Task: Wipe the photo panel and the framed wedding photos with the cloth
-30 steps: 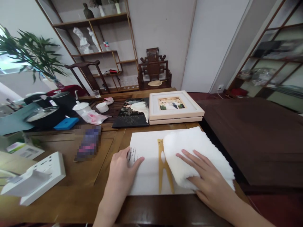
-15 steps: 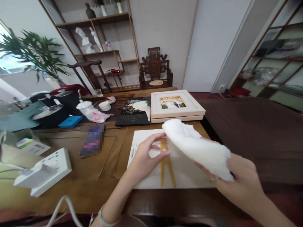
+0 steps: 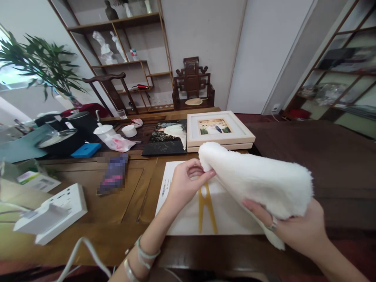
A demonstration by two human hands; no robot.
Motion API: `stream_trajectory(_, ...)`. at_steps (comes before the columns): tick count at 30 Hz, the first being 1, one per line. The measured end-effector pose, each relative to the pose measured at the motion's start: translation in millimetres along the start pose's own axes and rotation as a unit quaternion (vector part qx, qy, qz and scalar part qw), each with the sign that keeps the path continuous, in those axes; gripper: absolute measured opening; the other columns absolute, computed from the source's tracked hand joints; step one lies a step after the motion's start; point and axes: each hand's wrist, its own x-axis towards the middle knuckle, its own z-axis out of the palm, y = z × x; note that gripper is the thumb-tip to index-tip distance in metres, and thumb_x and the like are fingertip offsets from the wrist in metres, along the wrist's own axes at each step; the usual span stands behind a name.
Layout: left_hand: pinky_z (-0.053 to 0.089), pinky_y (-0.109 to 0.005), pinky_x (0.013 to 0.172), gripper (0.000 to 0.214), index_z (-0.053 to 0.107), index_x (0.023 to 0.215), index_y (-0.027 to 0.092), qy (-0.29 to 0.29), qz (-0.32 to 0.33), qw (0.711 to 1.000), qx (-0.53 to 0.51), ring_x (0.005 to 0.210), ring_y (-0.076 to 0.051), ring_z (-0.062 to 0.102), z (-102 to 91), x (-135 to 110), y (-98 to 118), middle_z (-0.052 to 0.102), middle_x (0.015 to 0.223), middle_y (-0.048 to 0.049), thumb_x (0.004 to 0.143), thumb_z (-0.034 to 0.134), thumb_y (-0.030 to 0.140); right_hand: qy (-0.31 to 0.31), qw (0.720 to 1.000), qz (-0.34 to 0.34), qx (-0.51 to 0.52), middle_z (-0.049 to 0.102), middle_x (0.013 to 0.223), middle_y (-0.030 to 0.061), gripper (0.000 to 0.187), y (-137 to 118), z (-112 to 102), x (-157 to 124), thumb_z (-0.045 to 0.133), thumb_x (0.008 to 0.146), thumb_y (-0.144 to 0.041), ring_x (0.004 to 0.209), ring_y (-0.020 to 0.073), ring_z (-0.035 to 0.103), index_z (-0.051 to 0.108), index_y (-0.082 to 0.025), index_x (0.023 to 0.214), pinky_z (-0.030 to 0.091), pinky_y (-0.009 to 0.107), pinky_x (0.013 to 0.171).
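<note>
A white fluffy cloth (image 3: 252,176), folded over, is held up above the front of the table. My right hand (image 3: 299,231) grips its right end, the thumb pressed on the near face and the other fingers hidden behind. At the cloth's upper left edge, my left hand (image 3: 190,182) pinches the fabric between thumb and fingers. Below the cloth lies a white board (image 3: 179,219) with small print along its left side. On it is a yellow two-legged piece like a folding stand (image 3: 208,209), its upper end partly hidden by my left hand and the cloth.
Behind the board are light wooden picture frames (image 3: 220,125) and a dark photo panel (image 3: 167,137). A white power strip (image 3: 63,215) and its cable (image 3: 85,246) lie at the left, near a blurred purple item (image 3: 114,174). Teaware, including a white pot (image 3: 104,131), stands farther back.
My left hand has closed on the cloth's left edge. My right hand has shifted slightly right, and the cloth is spread wider, with a lower flap now hanging down.
</note>
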Motion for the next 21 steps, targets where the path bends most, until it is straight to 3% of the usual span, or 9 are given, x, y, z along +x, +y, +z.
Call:
stream_trajectory(5,0.047,-0.024,0.073,0.010,0.056,0.076,0.019,0.010,0.031,0.999,-0.027,0.076,-0.014,0.059,-1.6,10.6,5.7,0.061,0.077,-0.0013,0.079,0.063,0.025,0.079,0.983,0.159,0.054,0.072,0.080,0.0029,0.041,13.7,-8.3,7.5,0.083,0.053,-0.039,0.068,0.0234,0.069,0.066,-0.021,0.085,0.059,0.030,0.053)
stream_trajectory(10,0.037,-0.019,0.054,0.012,0.050,0.080,0.020,0.036,0.035,0.998,0.031,0.059,-0.009,0.049,3.4,13.3,10.7,0.050,0.063,0.0040,0.086,0.054,0.030,0.087,0.935,0.280,0.198,0.072,0.086,0.0038,0.046,26.6,-9.7,13.8,0.084,0.051,-0.034,0.072,0.0249,0.068,0.064,-0.022,0.091,0.058,0.031,0.051)
stream_trajectory(15,0.042,-0.026,0.071,0.006,0.056,0.085,0.019,0.116,0.140,0.965,0.186,0.081,-0.015,0.054,15.8,2.8,8.8,0.058,0.087,-0.0030,0.083,0.059,0.024,0.114,0.918,0.312,0.217,0.071,0.091,0.0044,0.052,27.3,-7.5,12.0,0.086,0.046,-0.031,0.076,0.0260,0.068,0.065,-0.023,0.093,0.059,0.033,0.055)
stream_trajectory(17,0.042,-0.027,0.071,0.009,0.059,0.083,0.018,0.082,0.112,0.967,0.212,0.077,-0.015,0.053,22.2,-1.9,10.0,0.059,0.084,-0.0026,0.081,0.061,0.026,0.112,0.921,0.306,0.212,0.071,0.092,0.0047,0.051,27.9,-7.5,10.3,0.086,0.046,-0.031,0.077,0.0259,0.068,0.065,-0.023,0.092,0.059,0.034,0.057)
stream_trajectory(21,0.040,-0.026,0.063,0.016,0.057,0.075,0.018,-0.036,0.025,0.985,0.169,0.069,-0.014,0.051,28.5,-5.1,14.9,0.056,0.073,0.0001,0.079,0.063,0.032,0.109,0.937,0.279,0.182,0.071,0.091,0.0058,0.050,32.2,-8.0,7.9,0.086,0.046,-0.032,0.076,0.0251,0.066,0.066,-0.020,0.091,0.058,0.036,0.059)
